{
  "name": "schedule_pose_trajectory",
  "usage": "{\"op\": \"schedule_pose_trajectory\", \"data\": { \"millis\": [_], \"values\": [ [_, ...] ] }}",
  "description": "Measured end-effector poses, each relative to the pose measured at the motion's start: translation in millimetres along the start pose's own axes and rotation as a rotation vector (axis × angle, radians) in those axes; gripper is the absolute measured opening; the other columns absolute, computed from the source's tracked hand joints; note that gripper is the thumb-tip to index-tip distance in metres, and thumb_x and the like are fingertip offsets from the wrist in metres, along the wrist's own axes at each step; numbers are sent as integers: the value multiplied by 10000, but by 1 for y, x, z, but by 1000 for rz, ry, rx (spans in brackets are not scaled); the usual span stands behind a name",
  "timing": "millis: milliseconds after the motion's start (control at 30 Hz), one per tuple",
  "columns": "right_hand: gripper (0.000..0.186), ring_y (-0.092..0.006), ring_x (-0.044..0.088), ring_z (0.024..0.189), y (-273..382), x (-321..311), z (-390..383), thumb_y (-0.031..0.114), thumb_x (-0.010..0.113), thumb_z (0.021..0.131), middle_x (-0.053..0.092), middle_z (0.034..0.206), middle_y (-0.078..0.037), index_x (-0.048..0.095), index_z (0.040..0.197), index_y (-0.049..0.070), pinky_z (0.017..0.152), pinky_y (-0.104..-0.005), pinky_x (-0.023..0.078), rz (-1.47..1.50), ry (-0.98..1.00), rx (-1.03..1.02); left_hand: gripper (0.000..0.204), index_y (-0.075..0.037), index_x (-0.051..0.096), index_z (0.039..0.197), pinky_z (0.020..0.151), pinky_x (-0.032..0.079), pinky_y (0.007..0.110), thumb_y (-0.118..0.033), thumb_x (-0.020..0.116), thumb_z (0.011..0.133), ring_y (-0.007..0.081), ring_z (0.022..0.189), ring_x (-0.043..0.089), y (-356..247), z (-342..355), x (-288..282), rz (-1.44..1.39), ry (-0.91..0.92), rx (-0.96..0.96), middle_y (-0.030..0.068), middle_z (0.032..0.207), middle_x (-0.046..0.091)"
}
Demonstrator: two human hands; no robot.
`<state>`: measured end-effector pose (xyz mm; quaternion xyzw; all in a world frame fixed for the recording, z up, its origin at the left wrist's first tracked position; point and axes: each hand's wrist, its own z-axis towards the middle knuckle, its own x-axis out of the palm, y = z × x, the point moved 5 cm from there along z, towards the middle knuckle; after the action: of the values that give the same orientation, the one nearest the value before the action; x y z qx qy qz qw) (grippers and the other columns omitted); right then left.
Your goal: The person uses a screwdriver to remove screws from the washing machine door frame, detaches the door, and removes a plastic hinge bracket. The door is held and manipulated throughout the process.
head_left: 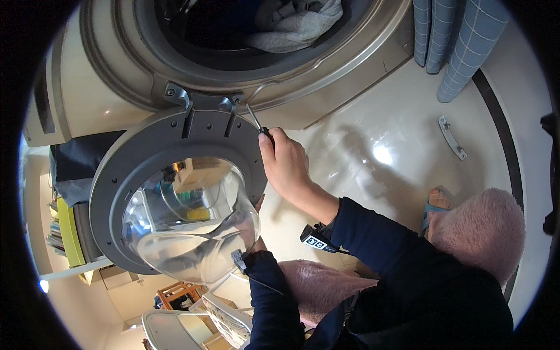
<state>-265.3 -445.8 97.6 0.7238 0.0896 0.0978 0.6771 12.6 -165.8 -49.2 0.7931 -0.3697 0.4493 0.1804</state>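
Note:
A front-loading washing machine's round door hangs wide open, with a grey ring around a clear glass bowl. A metal hinge joins it to the machine's body. My right hand is closed around the dark handle of a screwdriver. Its shaft points up and left, with the tip close to the hinge's right-hand screw; whether they touch I cannot tell. At the door's right edge, my left hand holds the rim, most of its fingers hidden behind the door.
Pale laundry lies inside the drum. A curved metal bracket rests on the shiny floor to the right. Blue checked curtains hang at the upper right. Below the door stand white folding chairs. My pink-clad knees are close by.

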Motion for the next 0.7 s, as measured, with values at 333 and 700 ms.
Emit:
{"op": "schedule_pose_trajectory", "data": {
  "millis": [333, 700],
  "values": [
    [221, -404, 648, 757, 2, 2, 18, 189, 551, 926, 667, 828, -186, 492, 1097, 62, 655, -509, 499, 89, -174, -132, 679, -51, 273, 1488, 1171, -84, 573, -207, 567, 896, 164, 1329, 414, -36, 8, -34, -104, -144, -38, 50, 1421, 471],
    [208, -208, 688, 728, -16, 27, 79, 117, 723, 799, 699, 776, -84, 676, 988, 44, 692, -319, 527, 209, -254, -101, 633, -107, 315, 1484, 1104, -82, 693, -368, 485, 933, 213, 1372, 382, -50, 21, -39, 39, -66, -99, 44, 1475, 431]
  ]
}}
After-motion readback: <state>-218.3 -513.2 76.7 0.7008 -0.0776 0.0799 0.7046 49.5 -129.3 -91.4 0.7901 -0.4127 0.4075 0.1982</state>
